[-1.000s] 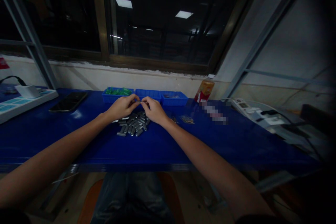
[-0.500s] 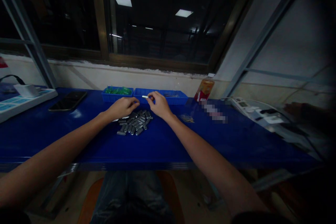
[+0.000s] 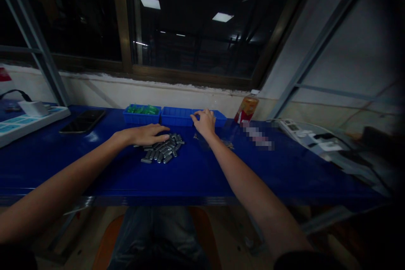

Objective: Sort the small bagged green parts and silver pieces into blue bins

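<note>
Dull grey metal cylinders (image 3: 163, 152) lie in a loose pile on the blue table. Over the pile's far left part rests my left hand (image 3: 142, 135), palm down, fingers stretched out and thumb apart; part of the pile is hidden beneath it. My right hand (image 3: 205, 123) is at the right-hand blue bin (image 3: 220, 120), its fingers bent and the thumb apart from them. Nothing shows in its grasp, though some fingertips are hidden. Left of it is another blue bin (image 3: 175, 117). Green pieces (image 3: 144, 109) fill a third blue bin (image 3: 133, 119).
A few small brassy parts (image 3: 229, 145) lie right of the pile. Behind them stands a drink bottle (image 3: 247, 109). A phone (image 3: 82, 121) and a power strip (image 3: 34, 120) are on the left; another power strip (image 3: 311, 139) with cables lies on the right.
My right hand has moved right, from above the pile to the right-hand bin; the small white piece it held is out of sight. My left hand's fingers have straightened and spread over the pile.
</note>
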{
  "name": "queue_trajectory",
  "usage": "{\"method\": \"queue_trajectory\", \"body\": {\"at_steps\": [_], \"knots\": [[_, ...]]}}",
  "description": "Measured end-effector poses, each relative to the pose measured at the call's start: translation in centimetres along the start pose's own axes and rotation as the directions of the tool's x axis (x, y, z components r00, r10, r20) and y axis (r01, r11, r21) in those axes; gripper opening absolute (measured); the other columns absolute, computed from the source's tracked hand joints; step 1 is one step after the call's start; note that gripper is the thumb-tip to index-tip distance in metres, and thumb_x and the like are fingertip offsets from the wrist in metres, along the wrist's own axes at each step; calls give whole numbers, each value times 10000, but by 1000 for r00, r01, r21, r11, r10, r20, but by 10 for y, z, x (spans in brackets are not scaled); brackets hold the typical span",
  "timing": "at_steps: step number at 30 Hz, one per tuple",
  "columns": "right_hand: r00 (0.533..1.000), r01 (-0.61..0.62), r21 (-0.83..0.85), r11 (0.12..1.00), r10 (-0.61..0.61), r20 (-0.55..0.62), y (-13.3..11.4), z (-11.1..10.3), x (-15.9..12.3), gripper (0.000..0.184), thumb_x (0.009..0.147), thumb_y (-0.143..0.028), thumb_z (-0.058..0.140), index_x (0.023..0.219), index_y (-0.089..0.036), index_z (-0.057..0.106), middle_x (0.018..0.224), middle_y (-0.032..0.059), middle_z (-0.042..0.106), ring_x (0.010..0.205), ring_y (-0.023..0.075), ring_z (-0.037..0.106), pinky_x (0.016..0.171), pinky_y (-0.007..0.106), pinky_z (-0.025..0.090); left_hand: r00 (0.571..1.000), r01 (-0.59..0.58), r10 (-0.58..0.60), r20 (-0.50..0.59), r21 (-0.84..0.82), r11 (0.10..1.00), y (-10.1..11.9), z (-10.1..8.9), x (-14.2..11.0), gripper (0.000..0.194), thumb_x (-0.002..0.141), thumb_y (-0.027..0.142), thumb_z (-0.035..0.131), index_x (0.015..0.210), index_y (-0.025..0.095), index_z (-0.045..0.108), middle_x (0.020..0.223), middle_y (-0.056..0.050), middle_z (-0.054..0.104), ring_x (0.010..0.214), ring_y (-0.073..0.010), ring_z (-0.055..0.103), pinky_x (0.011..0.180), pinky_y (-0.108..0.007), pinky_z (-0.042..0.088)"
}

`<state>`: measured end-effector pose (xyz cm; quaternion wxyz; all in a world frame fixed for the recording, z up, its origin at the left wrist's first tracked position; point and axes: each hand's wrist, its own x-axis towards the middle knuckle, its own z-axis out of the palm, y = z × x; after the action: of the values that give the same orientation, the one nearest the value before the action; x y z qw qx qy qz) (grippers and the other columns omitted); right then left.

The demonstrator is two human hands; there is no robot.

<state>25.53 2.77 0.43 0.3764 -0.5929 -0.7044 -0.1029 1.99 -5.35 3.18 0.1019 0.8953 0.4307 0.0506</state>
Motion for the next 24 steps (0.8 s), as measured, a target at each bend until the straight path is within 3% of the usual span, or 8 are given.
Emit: {"method": "queue_trajectory", "body": {"at_steps": [3, 8, 12, 15, 16, 18, 20, 24], "knots": [[999, -5, 19, 1000, 4, 49, 1, -20, -6, 442, 803, -543, 425, 983, -185, 610, 1029, 136, 531, 1019, 294, 440, 817, 461, 347, 996, 59, -60, 64, 30, 998, 0, -7, -20, 747, 791, 637, 319, 1391, 218, 171, 1417, -139, 272, 1282, -300, 268, 1003, -438, 259], [963, 201, -60, 978, -186, 195, 33, -71, -49, 544, 771, -619, 413, 1152, -248, 526, 1100, 101, 535, 1082, 283, 445, 900, 462, 308, 999, 36, -33, -38, 91, 995, -2, 7, -53, 916, 697, 666, 461, 1402, 272, 29, 1466, -141, 93, 1314, -365, 130, 1002, -540, 203], [816, 308, -24, 951, -251, 521, 52, -79, -75, 698, 721, -644, 468, 1325, -325, 323, 1326, 99, 378, 1193, 292, 375, 946, 462, 285, 999, 39, -37, -28, 104, 994, 2, 27, -54, 949, 658, 691, 483, 1397, 301, 34, 1470, -142, 36, 1311, -403, 71, 967, -624, 166], [744, 367, 123, 922, -370, 557, 39, -60, -72, 672, 743, -612, 474, 1326, -317, 315, 1352, 88, 342, 1189, 252, 387, 940, 401, 320, 999, 0, 4, -34, 105, 994, 7, 34, -38, 902, 670, 690, 472, 1392, 322, 77, 1468, -134, 78, 1311, -395, 95, 971, -620, 163], [749, 376, 149, 914, -395, 532, 31, -52, -69, 598, 764, -591, 462, 1282, -302, 385, 1305, 87, 396, 1153, 238, 419, 924, 386, 335, 999, -14, 18, -36, 107, 994, 9, 34, -32, 877, 678, 688, 464, 1389, 332, 95, 1468, -127, 89, 1311, -390, 105, 975, -615, 165], [803, 373, 137, 917, -394, 447, 16, -37, -62, 433, 803, -527, 452, 1118, -239, 525, 1119, 88, 519, 1023, 210, 490, 864, 356, 370, 998, -45, 48, -31, 104, 994, 11, 34, -20, 833, 692, 685, 449, 1382, 349, 125, 1469, -115, 101, 1311, -383, 122, 978, -610, 169], [841, 387, 92, 918, -392, 373, 5, -28, -58, 280, 822, -421, 473, 939, -188, 574, 931, 74, 559, 888, 187, 517, 793, 315, 384, 996, -80, 83, -26, 94, 992, 13, 34, -9, 806, 702, 683, 439, 1377, 353, 149, 1469, -111, 104, 1309, -378, 138, 979, -607, 171], [841, 421, 55, 905, -413, 350, 3, -25, -58, 149, 826, -240, 450, 749, -178, 562, 725, 42, 563, 679, 150, 517, 639, 250, 351, 992, -127, 128, -6, 81, 989, 16, 35, 4, 766, 715, 681, 420, 1368, 354, 191, 1467, -118, 108, 1309, -377, 142, 975, -610, 165]]}}
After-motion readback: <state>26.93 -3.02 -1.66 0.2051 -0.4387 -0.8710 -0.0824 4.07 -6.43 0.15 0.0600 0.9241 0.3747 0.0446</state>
